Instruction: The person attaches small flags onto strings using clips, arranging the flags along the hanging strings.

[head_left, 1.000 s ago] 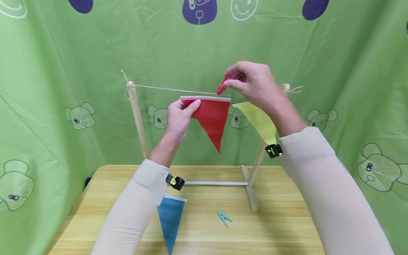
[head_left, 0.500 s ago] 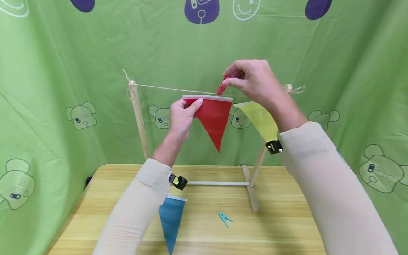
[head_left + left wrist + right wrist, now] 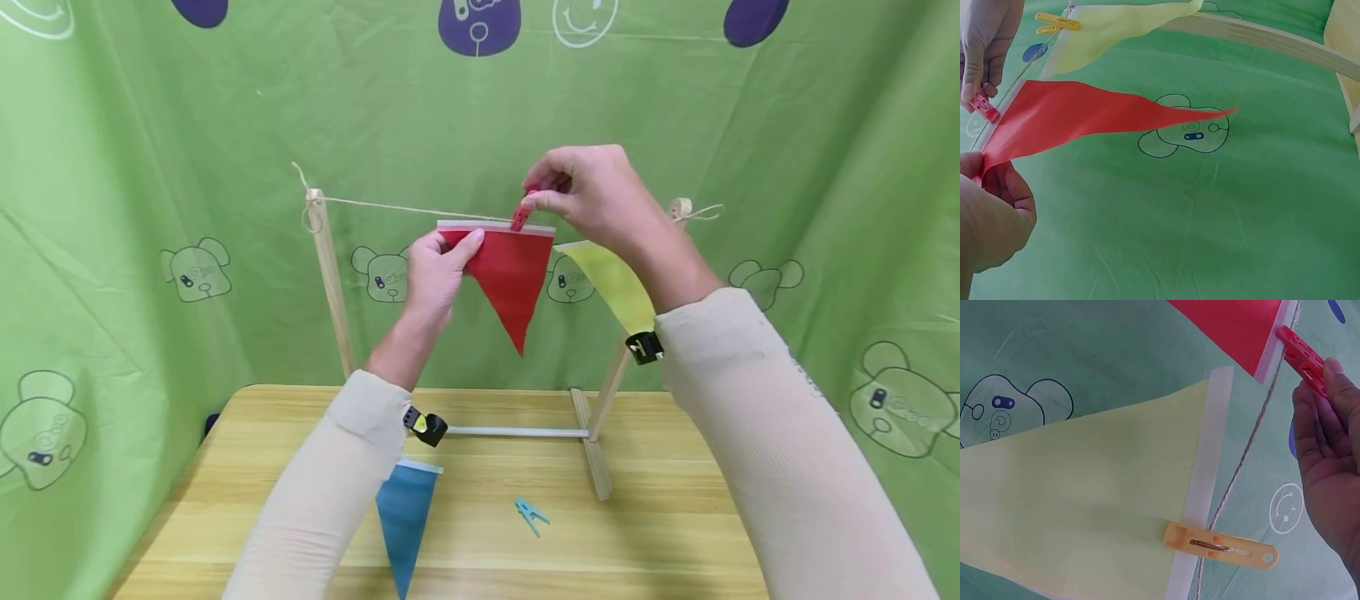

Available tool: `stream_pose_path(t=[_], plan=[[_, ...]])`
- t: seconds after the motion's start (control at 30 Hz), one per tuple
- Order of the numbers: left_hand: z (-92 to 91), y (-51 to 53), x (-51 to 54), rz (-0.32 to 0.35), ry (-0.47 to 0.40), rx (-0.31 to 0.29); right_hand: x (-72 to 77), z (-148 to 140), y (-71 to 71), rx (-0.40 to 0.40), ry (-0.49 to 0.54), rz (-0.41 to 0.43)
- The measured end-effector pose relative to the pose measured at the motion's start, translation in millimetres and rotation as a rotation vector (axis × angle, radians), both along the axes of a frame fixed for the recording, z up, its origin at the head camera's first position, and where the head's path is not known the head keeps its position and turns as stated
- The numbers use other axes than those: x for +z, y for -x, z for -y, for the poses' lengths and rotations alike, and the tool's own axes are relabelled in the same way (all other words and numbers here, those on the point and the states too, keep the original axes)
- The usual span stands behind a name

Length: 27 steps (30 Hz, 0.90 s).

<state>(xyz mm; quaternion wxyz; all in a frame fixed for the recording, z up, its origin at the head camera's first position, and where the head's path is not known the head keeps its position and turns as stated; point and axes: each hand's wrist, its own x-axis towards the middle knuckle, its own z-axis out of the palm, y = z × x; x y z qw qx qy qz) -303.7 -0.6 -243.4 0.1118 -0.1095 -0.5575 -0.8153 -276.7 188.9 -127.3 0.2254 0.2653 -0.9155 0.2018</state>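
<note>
My left hand (image 3: 441, 271) pinches the upper left corner of a red pennant (image 3: 510, 271), thumb in front, keeping its white top edge up against the string (image 3: 405, 207). Between thumb and fingers my right hand (image 3: 592, 192) squeezes a red clothespin (image 3: 521, 215). That clothespin's tip sits over the pennant's white edge and the string, as the right wrist view also shows. A yellow pennant (image 3: 1097, 481) hangs to the right, fastened to the string by a yellow clothespin (image 3: 1222, 545). In the head view, my right forearm hides part of it.
The string runs between two wooden posts (image 3: 330, 283) of a stand with a white bottom bar (image 3: 517, 432). A blue pennant (image 3: 407, 521) and a blue clothespin (image 3: 532, 516) lie on the wooden table (image 3: 645, 542). Green printed curtain (image 3: 375, 100) surrounds it.
My right hand has lowered the red clothespin from above the string onto the red pennant's top edge. My left hand has raised the pennant slightly toward the string.
</note>
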Motion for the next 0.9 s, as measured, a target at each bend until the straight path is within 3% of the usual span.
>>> stream_pose_path(t=[0.5, 0.9], plan=[[0.4, 1.6, 1.3, 0.000, -0.026, -0.011, -3.1, 1.2, 2.3, -0.008, -0.037, 0.021], [-0.7, 3.3, -2.8, 0.022, 0.017, -0.011, -9.5, -0.7, 8.0, 0.000, -0.054, 0.011]])
